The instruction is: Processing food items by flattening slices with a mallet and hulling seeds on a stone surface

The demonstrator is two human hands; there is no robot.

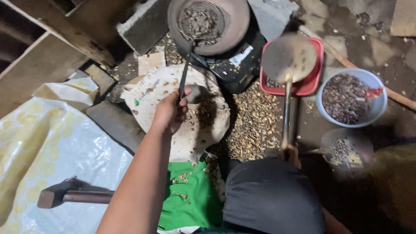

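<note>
A wide sheet of pale yellow-patterned plastic sacking (47, 147) covers the near left of the floor, with a brown wooden-handled hammer (71, 195) lying on it near the person's forearm. Beyond it, in the middle, a round off-white cloth-covered pad (158, 93) is strewn with broken shell bits, and a loose heap of tan shells (255, 125) spreads over the ground to its right. At the far centre sits a round dark metal pan (234, 21) on a black burner. The left hand (170, 112) is closed in a fist round the thin dark handle of a wire mesh skimmer (200, 19), whose basket, full of dark roasted nuts, rests in that pan. To the right, a red square plastic tray (314, 73) lies under the blade of a long-handled grey metal scoop (288, 58); the right hand (289, 155) is clenched round the near end of its handle, just above the person's dark-clad knee. Further right stands a pale blue round plastic bowl (372, 106) filled with dark nuts, and a small perforated metal ladle (344, 149) lies near it in shadow. A grey concrete block (145, 24) crowds the pan's left edge; bare floor shows only in the far right.
</note>
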